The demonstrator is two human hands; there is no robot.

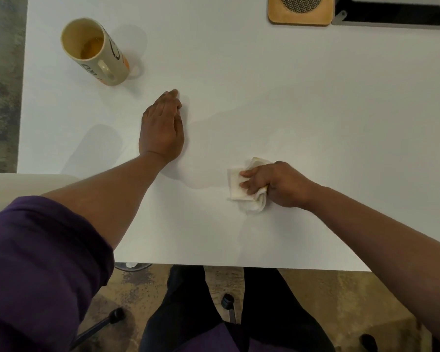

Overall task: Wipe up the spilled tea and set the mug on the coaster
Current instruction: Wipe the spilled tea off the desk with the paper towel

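A cream mug (97,50) with orange and black print stands upright at the far left of the white table (264,85), a little tea in its bottom. The wooden coaster (300,11) with a mesh centre lies at the far right edge. My right hand (272,185) presses a crumpled white paper towel (241,190), stained tan, onto the table near the front. A faint wet film of tea (203,153) spreads between my hands. My left hand (163,128) rests flat on the table, fingers together, holding nothing, below and right of the mug.
A dark device (401,11) sits behind the coaster at the top right. A second pale surface (23,189) adjoins the table at the left. Below the front edge are my legs, chair casters (117,315) and a mottled floor.
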